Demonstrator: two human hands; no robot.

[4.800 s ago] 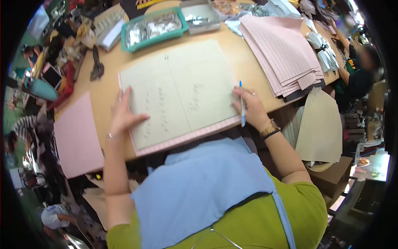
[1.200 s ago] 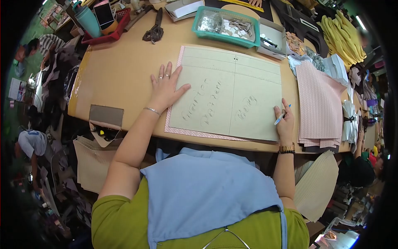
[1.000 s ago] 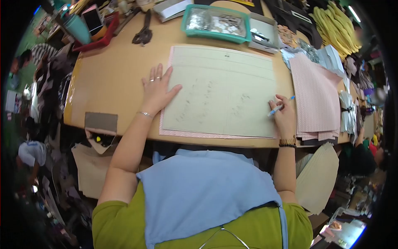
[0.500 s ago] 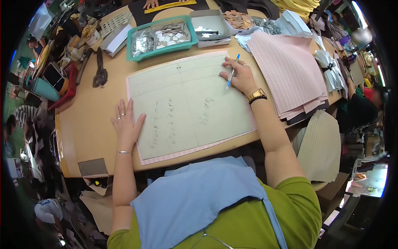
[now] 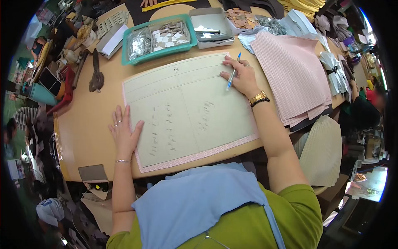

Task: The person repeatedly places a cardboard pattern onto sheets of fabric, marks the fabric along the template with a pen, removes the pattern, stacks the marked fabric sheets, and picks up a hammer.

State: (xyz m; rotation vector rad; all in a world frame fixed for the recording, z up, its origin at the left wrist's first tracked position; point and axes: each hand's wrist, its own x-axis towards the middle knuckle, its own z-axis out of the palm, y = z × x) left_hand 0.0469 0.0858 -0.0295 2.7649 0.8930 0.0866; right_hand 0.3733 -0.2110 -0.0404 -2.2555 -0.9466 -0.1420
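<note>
A pale green-grey pattern board [image 5: 186,112] with ruled lines and handwriting lies on a pink woven-textured sheet [image 5: 199,157]. The pink shows as a strip along the board's near edge and thinly at its left. My left hand [image 5: 125,129] rests flat at the left edge, fingers spread, holding nothing. At the upper right corner of the board, my right hand [image 5: 243,78] holds a blue-and-clear ballpoint pen [image 5: 230,79] slanted between its fingers. Its fingertips touch the board.
A green basket [image 5: 124,52] of small pieces and an open grey box [image 5: 209,16] stand beyond the board. Stacked pink sheets [image 5: 290,74] lie at the right. A dark-handled brush [image 5: 96,76] lies at the left. Another person's hand [image 5: 149,3] is at the far edge.
The board has shifted away from me over the pink sheet, so a wider pink strip shows along the near edge. Both hands keep nearly the same places, and the pen is still held.
</note>
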